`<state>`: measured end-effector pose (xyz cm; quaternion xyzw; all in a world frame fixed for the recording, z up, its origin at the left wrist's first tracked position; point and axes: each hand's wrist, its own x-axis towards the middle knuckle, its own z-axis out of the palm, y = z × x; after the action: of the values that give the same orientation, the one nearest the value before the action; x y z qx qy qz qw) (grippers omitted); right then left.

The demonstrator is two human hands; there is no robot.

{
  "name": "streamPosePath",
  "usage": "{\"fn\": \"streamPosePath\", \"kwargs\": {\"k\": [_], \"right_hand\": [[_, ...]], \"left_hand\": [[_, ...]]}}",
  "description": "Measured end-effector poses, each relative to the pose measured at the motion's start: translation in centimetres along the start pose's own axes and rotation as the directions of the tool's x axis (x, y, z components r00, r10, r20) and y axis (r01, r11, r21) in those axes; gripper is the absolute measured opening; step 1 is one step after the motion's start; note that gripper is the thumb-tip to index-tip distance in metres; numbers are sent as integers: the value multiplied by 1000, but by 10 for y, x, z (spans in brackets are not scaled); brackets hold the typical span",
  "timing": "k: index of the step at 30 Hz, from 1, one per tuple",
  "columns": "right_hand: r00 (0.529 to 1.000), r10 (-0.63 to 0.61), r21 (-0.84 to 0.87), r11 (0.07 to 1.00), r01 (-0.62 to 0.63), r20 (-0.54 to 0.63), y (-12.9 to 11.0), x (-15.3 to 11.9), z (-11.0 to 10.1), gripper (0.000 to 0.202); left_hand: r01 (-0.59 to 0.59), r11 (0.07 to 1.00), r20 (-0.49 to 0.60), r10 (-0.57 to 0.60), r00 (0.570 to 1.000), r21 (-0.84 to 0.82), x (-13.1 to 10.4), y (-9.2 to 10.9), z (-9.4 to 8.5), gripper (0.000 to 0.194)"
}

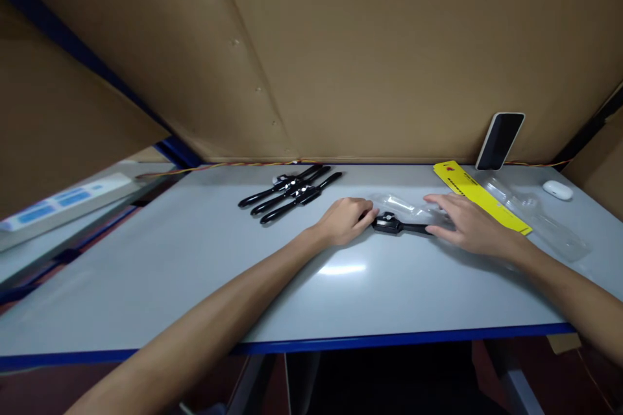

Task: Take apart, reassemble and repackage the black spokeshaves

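A black spokeshave [388, 224] lies across the middle of the table, its blade housing between my hands. My left hand [343, 220] is closed around its left handle, which is mostly hidden by the fingers. At the right handle's end, my right hand [470, 224] has thumb and fingers spread apart, the thumb close to or touching the handle. A clear plastic blister shell [402, 205] lies just behind the spokeshave and runs toward my right hand. To the left, several similar black spokeshaves [292, 193] lie side by side at a slant.
A yellow printed card [479, 194] and another clear plastic shell [545, 220] lie on the right. Behind them a phone [501, 141] leans against the cardboard wall [370, 65]. A white earbud case [557, 190] sits far right. The grey table [170, 285] has a blue front edge.
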<state>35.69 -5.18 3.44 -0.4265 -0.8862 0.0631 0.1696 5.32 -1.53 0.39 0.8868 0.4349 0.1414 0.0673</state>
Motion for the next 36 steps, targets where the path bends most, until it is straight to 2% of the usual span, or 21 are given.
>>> {"fn": "streamPosePath", "kwargs": {"k": [4,8,10,12,14,16,18,20,22,25,28,32,34,36], "right_hand": [[988,116,94,990,-107,-105,-4,1,0,51],[977,114,155,984,-86,-181,-5,5,-9,24],[979,81,54,996,-73,-186,-4,6,-14,24],[982,68,-164,982,-98,-178,-2,4,-20,29],[985,81,-406,904,-136,-150,1,2,-24,34],[986,124,-566,807,-167,-113,4,0,-29,38],[979,183,-641,741,-198,-92,8,-2,-33,39],[970,231,-660,718,-222,-74,11,-2,-35,41],[970,238,-624,751,-217,-50,13,0,-32,43],[987,158,-477,869,-130,18,13,4,-20,42],[996,75,-327,943,-57,41,10,9,-5,41],[1000,-12,-135,991,9,-21,3,11,5,46],[994,-67,-48,997,63,-82,-1,10,3,46],[978,-131,-37,991,127,-163,-4,8,-3,46]], "left_hand": [[20,998,2,-20,1000,53,-2,3,0,44],[19,992,-17,-17,1000,123,-5,8,-2,39],[-2,992,-24,5,1000,129,-6,9,-2,36],[-22,992,-35,26,999,124,-7,9,-2,32],[-49,992,-50,55,997,116,-7,8,-2,31],[-80,991,-63,87,994,107,-6,7,-2,31],[-105,989,-66,112,991,105,-5,7,-3,31],[-125,985,-52,132,990,121,-4,7,-4,32],[-148,978,-19,152,988,147,-3,7,-5,35],[-178,964,36,174,984,197,-3,7,-5,37],[-217,939,18,220,975,265,-5,6,-3,39],[-269,900,-101,321,942,344,-9,11,-6,47],[-271,891,-145,342,929,364,-11,13,-10,51],[-262,890,-176,346,922,374,-12,14,-13,54]]}}
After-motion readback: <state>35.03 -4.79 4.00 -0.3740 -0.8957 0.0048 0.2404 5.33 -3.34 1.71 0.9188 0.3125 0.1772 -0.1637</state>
